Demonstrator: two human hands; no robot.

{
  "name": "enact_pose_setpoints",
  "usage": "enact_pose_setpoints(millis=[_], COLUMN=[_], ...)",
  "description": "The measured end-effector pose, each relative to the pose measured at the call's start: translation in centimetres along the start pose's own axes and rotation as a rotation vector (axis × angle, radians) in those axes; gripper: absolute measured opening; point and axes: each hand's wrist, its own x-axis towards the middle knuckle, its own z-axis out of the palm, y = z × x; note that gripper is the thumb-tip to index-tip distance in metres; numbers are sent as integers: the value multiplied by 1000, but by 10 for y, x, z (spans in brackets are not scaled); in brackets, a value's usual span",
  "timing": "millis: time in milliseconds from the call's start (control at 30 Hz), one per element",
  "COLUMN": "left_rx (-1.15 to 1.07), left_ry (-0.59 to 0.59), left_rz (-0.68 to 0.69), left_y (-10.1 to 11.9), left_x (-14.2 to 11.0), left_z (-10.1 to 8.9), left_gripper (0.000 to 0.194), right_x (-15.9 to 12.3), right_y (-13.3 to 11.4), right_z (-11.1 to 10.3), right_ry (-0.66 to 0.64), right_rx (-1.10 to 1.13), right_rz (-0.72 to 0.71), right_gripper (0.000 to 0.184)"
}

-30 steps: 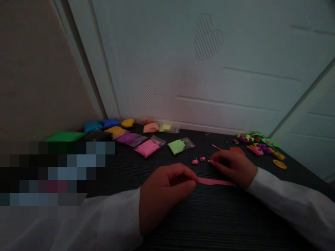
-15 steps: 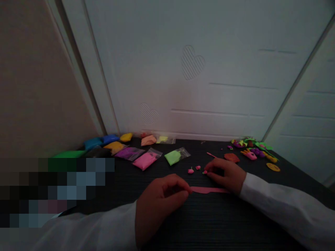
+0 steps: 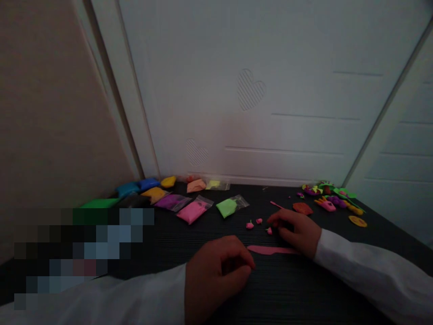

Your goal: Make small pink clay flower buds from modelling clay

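Observation:
My left hand (image 3: 219,276) rests low over the dark table, its fingers curled and the thumb tip meeting the index tip; nothing shows between them. Just beyond its fingertips lies a pink plastic knife (image 3: 270,250), whose right end passes under my right hand (image 3: 298,231). The fingers of that right hand are apart, with no object between them. A small pink clay piece with a green tip (image 3: 269,231) lies by its thumb. Two similar pieces, one left (image 3: 249,225) and one farther back (image 3: 259,221), sit nearby. A thin pink stick tool (image 3: 276,205) lies behind the right hand.
Bags of coloured clay, among them pink (image 3: 194,211), green (image 3: 227,207) and purple (image 3: 171,201), line the back left. At the right are a red-brown flat piece (image 3: 302,208), a yellow disc (image 3: 357,221) and several clay figures (image 3: 326,205). A white panel (image 3: 189,90) stands behind the table.
My right fingers have come off the small pink piece, which now lies nearer on the table. My left hand has drawn slightly down from the knife's tip. The view has shifted a little.

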Motion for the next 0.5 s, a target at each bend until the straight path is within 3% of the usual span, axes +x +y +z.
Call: enact_pose_setpoints(millis=[100,200,233,267,433,500], left_rx=[152,575,789,857,1083,1134], left_ry=[-8,-15,-12,12,157,168], left_rz=[97,136,114,87,-104,-215], left_y=[6,11,12,11,-6,-19], left_x=[-5,-2,1,5,27,31], left_z=[2,-5,-10,-18,-60,-68], left_gripper=[12,20,24,26,35,29], right_x=[0,0,0,0,0,-1], right_y=[0,0,0,0,-3,-5], right_z=[2,3,3,3,4,4], right_ry=[5,17,22,27,55,70], right_rx=[-15,-27,-31,-35,-52,-57], right_rz=[-12,-27,-32,-35,-69,-86], right_gripper=[27,26,26,26,26,26])
